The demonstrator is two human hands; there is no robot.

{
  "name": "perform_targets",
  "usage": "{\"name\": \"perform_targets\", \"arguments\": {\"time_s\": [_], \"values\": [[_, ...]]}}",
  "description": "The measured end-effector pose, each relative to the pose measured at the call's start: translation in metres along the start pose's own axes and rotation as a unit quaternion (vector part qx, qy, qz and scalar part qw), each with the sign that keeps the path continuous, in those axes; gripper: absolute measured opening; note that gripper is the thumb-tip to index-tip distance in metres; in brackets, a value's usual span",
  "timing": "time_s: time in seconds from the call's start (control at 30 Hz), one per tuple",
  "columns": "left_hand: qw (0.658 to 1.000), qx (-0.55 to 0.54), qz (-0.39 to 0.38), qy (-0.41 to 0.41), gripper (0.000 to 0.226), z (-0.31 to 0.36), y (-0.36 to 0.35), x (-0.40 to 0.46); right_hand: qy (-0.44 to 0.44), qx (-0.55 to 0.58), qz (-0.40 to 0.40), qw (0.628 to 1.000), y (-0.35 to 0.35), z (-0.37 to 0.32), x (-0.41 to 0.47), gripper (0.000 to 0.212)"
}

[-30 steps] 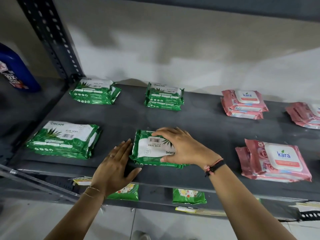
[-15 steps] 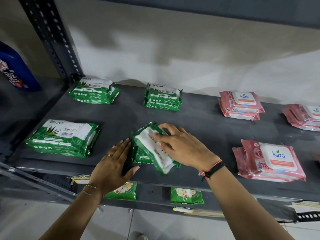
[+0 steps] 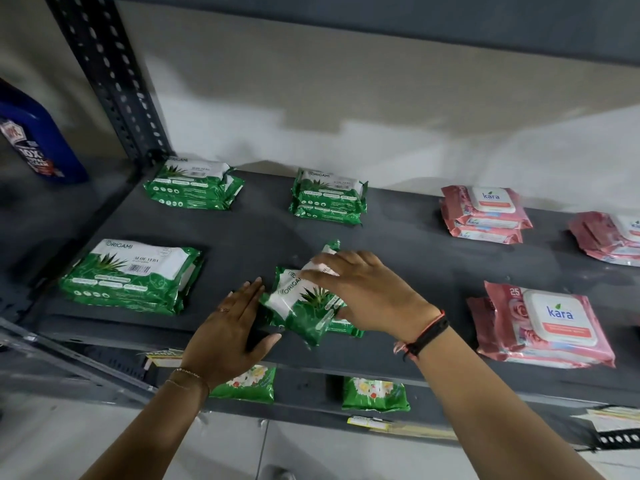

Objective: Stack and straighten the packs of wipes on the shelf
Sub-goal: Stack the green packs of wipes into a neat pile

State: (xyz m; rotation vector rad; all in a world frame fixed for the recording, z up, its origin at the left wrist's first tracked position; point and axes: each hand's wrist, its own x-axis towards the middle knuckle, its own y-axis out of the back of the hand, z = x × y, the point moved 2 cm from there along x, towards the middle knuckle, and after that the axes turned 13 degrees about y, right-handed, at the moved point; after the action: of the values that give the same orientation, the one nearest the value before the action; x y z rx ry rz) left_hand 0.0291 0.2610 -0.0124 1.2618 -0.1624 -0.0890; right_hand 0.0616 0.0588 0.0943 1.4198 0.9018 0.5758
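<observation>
A green and white Origami wipes pack (image 3: 300, 306) lies skewed at the front middle of the dark grey shelf (image 3: 398, 258), on top of another green pack whose edge shows below it. My right hand (image 3: 367, 294) grips this top pack from above and holds it tilted. My left hand (image 3: 230, 330) rests flat on the shelf, fingers apart, touching the pack's left side. Other green stacks sit at front left (image 3: 133, 273), back left (image 3: 194, 185) and back middle (image 3: 329, 197).
Pink Kara wipes stacks lie at back right (image 3: 485, 214), far right (image 3: 613, 237) and front right (image 3: 547, 323). A blue bottle (image 3: 33, 140) stands left of the perforated upright (image 3: 114, 77). Green packets (image 3: 374, 393) lie on the lower shelf.
My right hand has lifted and turned the top green pack, which now lies diagonally with its printed front showing. My left hand stayed beside the stack.
</observation>
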Motion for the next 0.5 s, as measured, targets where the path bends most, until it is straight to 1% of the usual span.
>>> {"name": "perform_targets", "arguments": {"time_s": [0.07,0.17,0.23,0.33,0.4,0.5], "values": [[1.0,-0.002,-0.004,-0.002,0.081,-0.001,-0.001,0.0,-0.036,-0.016,0.02,0.999,-0.001,-0.003,0.001,0.073],[1.0,0.003,-0.001,0.001,0.081,-0.002,-0.001,0.0,-0.077,-0.033,0.04,0.996,-0.002,-0.009,0.003,0.079],[1.0,0.002,0.003,0.001,0.082,-0.002,-0.002,0.001,-0.077,-0.019,0.047,0.996,-0.003,-0.007,0.002,0.086],[1.0,0.002,0.004,0.003,0.081,-0.003,-0.003,0.001,-0.069,0.008,0.025,0.997,-0.004,0.0,-0.002,0.095],[1.0,-0.003,0.002,0.003,0.081,-0.004,-0.004,0.001,-0.069,0.017,0.016,0.997,-0.006,0.002,-0.002,0.092],[1.0,-0.004,0.0,0.004,0.081,-0.005,-0.005,0.001,-0.071,0.02,0.027,0.997,-0.008,0.002,-0.001,0.087]]}}
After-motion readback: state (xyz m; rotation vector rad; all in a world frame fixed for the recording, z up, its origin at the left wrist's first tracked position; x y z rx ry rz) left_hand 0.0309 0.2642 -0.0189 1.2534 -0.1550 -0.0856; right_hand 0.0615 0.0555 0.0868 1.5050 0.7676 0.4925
